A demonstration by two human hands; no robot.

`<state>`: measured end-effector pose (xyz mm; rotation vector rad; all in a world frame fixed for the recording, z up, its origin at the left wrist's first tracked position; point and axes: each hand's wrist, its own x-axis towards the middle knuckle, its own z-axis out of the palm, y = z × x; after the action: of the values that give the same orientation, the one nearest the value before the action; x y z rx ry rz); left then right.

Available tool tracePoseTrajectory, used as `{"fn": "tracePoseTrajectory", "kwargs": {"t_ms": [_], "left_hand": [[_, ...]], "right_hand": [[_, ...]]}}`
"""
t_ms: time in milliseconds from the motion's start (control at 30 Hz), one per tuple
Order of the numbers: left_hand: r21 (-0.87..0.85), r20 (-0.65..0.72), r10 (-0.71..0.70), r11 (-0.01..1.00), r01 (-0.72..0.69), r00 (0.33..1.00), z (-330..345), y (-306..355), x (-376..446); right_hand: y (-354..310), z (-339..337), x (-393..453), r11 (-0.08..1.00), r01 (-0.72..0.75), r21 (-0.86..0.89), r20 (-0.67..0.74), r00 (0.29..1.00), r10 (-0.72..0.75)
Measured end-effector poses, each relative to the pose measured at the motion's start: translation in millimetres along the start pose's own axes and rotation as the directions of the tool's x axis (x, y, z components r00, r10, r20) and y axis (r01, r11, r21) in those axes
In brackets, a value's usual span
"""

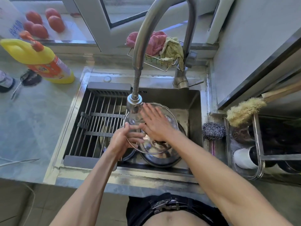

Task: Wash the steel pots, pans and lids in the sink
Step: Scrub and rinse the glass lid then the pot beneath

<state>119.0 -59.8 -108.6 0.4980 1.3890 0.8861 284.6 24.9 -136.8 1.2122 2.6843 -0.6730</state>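
A round glass lid point(164, 116) was gripped by the left hand point(121, 137) and rubbed by the flat-fingered right hand point(156, 124); steel pots point(161, 159) beneath the fingers appeared unwashed.

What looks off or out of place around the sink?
Little stands out. A pair of scissors lies loose on the counter left of the sink, near the yellow detergent bottle. In the basin, the left hand grips the glass lid while the right hand rubs it flat.

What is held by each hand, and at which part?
The left hand grips the glass lid at its near-left rim. The right hand holds nothing; it lies flat on the lid's surface.
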Motion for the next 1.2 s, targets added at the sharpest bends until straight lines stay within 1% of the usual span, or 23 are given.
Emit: {"fn": "tracePoseTrajectory", "kwargs": {"t_ms": [33, 133, 233, 300, 333, 400, 433, 500, 533, 600, 633, 667, 733, 800, 833, 933, 967, 1033, 1133, 1167, 1200], "left_hand": [[0.002, -0.008, 0.009, 1.000, -0.009, 1.000, -1, -2, 2], [0.006, -0.030, 0.018, 1.000, -0.018, 0.999, 0, -6, 5], [-0.007, -0.075, 0.017, 1.000, -0.017, 0.997, 8, -10, 8], [-0.016, -0.117, 0.013, 1.000, -0.015, 0.993, 8, -9, 9], [-0.013, -0.134, 0.010, 1.000, -0.011, 0.991, 6, -8, 11], [0.006, -0.160, -0.009, 1.000, 0.010, 0.987, 5, -1, 12], [0.018, -0.165, -0.018, 1.000, 0.022, 0.986, 6, 3, 12], [0.042, -0.179, -0.016, 0.999, 0.024, 0.984, 6, 12, 12], [0.062, -0.185, -0.001, 0.998, 0.013, 0.983, 7, 16, 11], [0.122, -0.198, 0.050, 0.992, -0.026, 0.979, 12, 24, 7], [0.165, -0.208, 0.084, 0.985, -0.050, 0.974, 16, 28, 5], [0.218, -0.218, 0.124, 0.973, -0.075, 0.968, 20, 32, 2], [0.333, -0.233, 0.197, 0.936, -0.112, 0.952, 26, 35, 1], [0.445, -0.243, 0.249, 0.887, -0.121, 0.938, 28, 33, 2], [0.474, -0.248, 0.260, 0.873, -0.117, 0.933, 29, 31, 3], [0.466, -0.240, 0.258, 0.876, -0.122, 0.936, 31, 26, 1], [0.463, -0.230, 0.262, 0.876, -0.131, 0.937, 33, 25, 0], [0.472, -0.208, 0.267, 0.870, -0.143, 0.941, 35, 23, -2], [0.522, -0.196, 0.241, 0.846, -0.106, 0.951, 41, 24, -1], [0.559, -0.196, 0.227, 0.825, -0.082, 0.954, 43, 25, 0], [0.620, -0.188, 0.230, 0.782, -0.066, 0.955, 45, 26, 1]], "right_hand": [[8, -4, 1, 0.999, -0.040, -0.008, 0.012, 0.999, 0.040], [15, -2, -11, 0.997, -0.078, 0.006, 0.058, 0.995, 0.078], [17, 10, -34, 0.993, -0.110, 0.046, 0.170, 0.980, 0.100], [23, 16, -48, 0.982, -0.169, 0.086, 0.229, 0.963, 0.146], [26, 16, -53, 0.973, -0.198, 0.122, 0.219, 0.961, 0.169], [34, 14, -61, 0.937, -0.238, 0.255, 0.123, 0.969, 0.213], [36, 12, -63, 0.899, -0.251, 0.359, 0.058, 0.967, 0.247], [39, 5, -63, 0.777, -0.271, 0.568, -0.032, 0.936, 0.350], [40, 1, -63, 0.697, -0.291, 0.655, -0.053, 0.903, 0.427], [45, -10, -59, 0.504, -0.340, 0.794, -0.026, 0.810, 0.586], [49, -15, -57, 0.423, -0.349, 0.836, -0.003, 0.768, 0.640], [53, -20, -54, 0.373, -0.342, 0.863, 0.001, 0.738, 0.675], [63, -30, -47, 0.311, -0.317, 0.896, -0.001, 0.699, 0.716], [73, -43, -38, 0.266, -0.297, 0.917, 0.004, 0.675, 0.738], [77, -51, -33, 0.244, -0.283, 0.927, 0.009, 0.671, 0.742], [85, -73, -21, 0.224, -0.219, 0.950, -0.011, 0.690, 0.724], [86, -79, -17, 0.227, -0.222, 0.948, -0.010, 0.695, 0.719], [87, -87, -10, 0.248, -0.278, 0.928, 0.011, 0.685, 0.728], [98, -96, -4, 0.314, -0.350, 0.883, 0.000, 0.668, 0.745], [101, -98, -6, 0.337, -0.365, 0.868, -0.005, 0.672, 0.740], [103, -99, -9, 0.362, -0.378, 0.852, -0.006, 0.684, 0.729]]}}
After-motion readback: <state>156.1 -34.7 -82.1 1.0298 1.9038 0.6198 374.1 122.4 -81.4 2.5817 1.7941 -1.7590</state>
